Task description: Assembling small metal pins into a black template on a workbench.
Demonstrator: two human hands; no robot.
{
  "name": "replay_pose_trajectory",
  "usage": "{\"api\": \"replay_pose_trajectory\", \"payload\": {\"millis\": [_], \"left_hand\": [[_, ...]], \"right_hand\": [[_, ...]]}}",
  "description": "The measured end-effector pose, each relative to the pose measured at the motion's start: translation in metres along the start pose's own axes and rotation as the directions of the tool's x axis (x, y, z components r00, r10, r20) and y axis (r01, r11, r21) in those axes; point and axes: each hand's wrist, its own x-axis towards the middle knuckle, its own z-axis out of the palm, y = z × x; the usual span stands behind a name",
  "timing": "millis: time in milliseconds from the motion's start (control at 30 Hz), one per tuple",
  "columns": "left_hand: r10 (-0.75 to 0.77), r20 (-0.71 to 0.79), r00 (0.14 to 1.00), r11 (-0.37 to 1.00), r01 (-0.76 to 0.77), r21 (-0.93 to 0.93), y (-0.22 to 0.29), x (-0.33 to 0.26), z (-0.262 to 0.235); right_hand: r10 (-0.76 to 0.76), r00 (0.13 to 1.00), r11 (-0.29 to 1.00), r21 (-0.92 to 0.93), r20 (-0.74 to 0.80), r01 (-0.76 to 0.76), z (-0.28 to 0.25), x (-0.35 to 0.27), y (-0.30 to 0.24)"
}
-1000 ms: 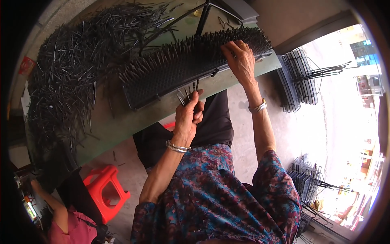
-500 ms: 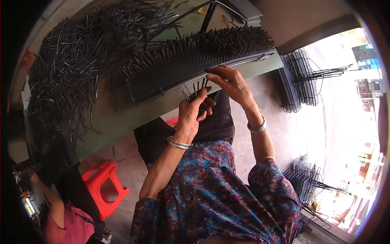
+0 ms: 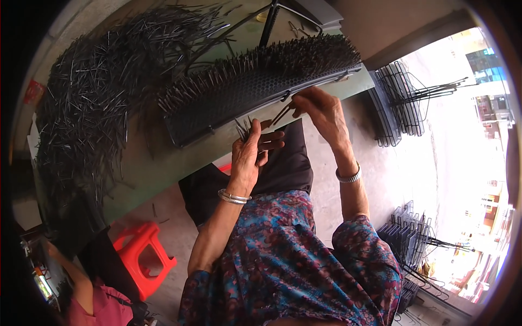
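My left hand (image 3: 247, 157) is closed loosely around a small bunch of thin dark rods (image 3: 242, 128), its thumb up against them and its other fingers partly extended. To the right, my right hand (image 3: 326, 117) pinches a couple of dark rods (image 3: 280, 116), which slant down toward my left fingers. Both hands are just in front of a long black tray (image 3: 228, 114) with a grid of holes. Dense upright rods (image 3: 310, 57) fill its far side, while holes along the near side stand bare.
A big heap of loose dark rods (image 3: 87, 98) covers the table's (image 3: 141, 176) left. Below it stands a red plastic stool (image 3: 144, 255). Another person's arm and pink sleeve (image 3: 100, 304) show lower left. Black wire racks (image 3: 399, 103) stand at right.
My right hand has moved right, away from my left hand, with a couple of rods now between its fingers. My left hand has shifted slightly left and down.
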Motion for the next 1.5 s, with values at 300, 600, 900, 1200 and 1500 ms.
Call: {"api": "replay_pose_trajectory", "payload": {"millis": [300, 600, 900, 1200, 1500], "left_hand": [[-0.01, -0.066, 0.998, 0.97, -0.007, -0.242, -0.002, 0.029, -0.025], [-0.046, -0.103, 0.994, 0.958, 0.015, -0.288, 0.002, 0.023, -0.018], [-0.009, 0.0, 1.0, 0.976, 0.008, -0.219, -0.002, 0.017, -0.02], [0.039, 0.033, 0.999, 0.983, -0.033, -0.181, -0.003, 0.008, -0.004], [0.071, 0.034, 0.997, 0.996, -0.069, -0.062, 0.0, -0.003, 0.003]], "right_hand": [[-0.381, 0.772, 0.882, -0.451, -0.509, 0.138, -0.021, 0.036, 0.031], [-0.32, 0.836, 0.908, -0.397, -0.446, 0.135, -0.029, 0.043, 0.035], [-0.27, 0.893, 0.921, -0.367, -0.36, 0.13, -0.025, 0.053, 0.049], [-0.447, 0.829, 0.709, -0.698, -0.336, 0.1, -0.016, 0.061, 0.053], [-0.571, 0.756, 0.603, -0.788, -0.32, 0.122, 0.009, 0.037, 0.046]]}}
